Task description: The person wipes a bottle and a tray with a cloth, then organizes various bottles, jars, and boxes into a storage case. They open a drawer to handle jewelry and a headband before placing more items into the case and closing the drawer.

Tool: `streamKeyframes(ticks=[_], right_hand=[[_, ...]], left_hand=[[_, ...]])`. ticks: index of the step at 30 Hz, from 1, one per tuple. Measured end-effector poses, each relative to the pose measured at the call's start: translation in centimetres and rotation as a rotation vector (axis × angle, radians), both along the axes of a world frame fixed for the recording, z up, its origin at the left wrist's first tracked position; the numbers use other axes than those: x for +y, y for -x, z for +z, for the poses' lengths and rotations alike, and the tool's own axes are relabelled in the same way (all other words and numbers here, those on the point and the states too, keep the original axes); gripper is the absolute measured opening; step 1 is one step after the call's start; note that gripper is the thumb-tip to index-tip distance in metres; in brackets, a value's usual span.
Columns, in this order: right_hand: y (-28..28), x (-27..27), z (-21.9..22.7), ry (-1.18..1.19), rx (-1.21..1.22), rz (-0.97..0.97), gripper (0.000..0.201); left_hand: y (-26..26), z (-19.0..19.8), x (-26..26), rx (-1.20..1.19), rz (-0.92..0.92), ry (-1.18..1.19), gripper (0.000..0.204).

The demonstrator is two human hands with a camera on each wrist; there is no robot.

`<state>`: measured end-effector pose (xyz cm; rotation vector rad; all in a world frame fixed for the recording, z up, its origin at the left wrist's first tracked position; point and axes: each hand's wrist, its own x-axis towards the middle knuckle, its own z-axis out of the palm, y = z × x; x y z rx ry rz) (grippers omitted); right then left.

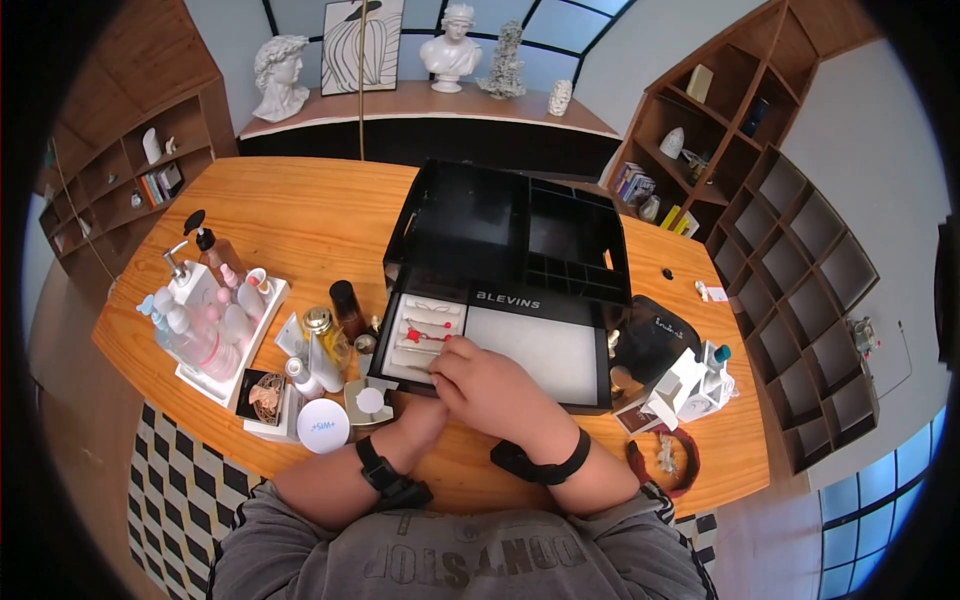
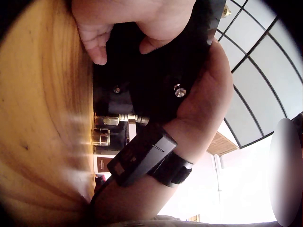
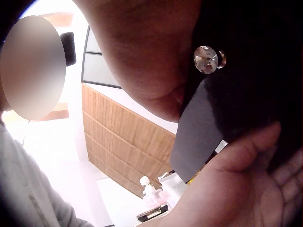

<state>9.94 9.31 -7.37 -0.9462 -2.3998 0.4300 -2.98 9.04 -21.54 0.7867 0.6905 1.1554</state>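
In the head view, a black jewelry box (image 1: 507, 299) marked BLEVINS has its tray section facing me. My right hand (image 1: 480, 378) is over the tray's left part, its fingers bent down at the pale ring rolls (image 1: 415, 357). A red bracelet (image 1: 425, 336) lies across the rolls and reaches up to these fingers; the fingertips are hidden, so I cannot tell whether they pinch it. My left hand (image 1: 425, 420) is low at the box's front, partly under the right one. The left wrist view shows its fingers (image 2: 97, 49) loosely extended before the black front with clear crystal knobs (image 2: 180, 91).
To the left stand a white tray (image 1: 275, 305) of pump bottles, a perfume bottle (image 1: 325, 330), a round white jar (image 1: 323, 425) and other cosmetics. On the right are a black pouch (image 1: 655, 340), white boxes (image 1: 690, 390) and a dark red band (image 1: 690, 465).
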Motion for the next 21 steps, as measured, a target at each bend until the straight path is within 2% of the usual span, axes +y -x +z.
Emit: streamKeyframes(ticks=[8, 14, 21], right_hand=[[0.0, 0.1, 0.4, 0.081, 0.019, -0.002, 0.012], [-0.2, 0.3, -0.1, 0.089, 0.048, -0.019, 0.01], [-0.2, 0.4, -0.1, 0.081, 0.07, -0.007, 0.011]], left_hand=[[0.1, 0.1, 0.0, 0.008, -0.02, 0.004, 0.033], [-0.2, 1.5, -0.4, 0.056, 0.004, 0.023, 0.035], [0.1, 1.2, -0.5, 0.061, -0.028, 0.034, 0.033]])
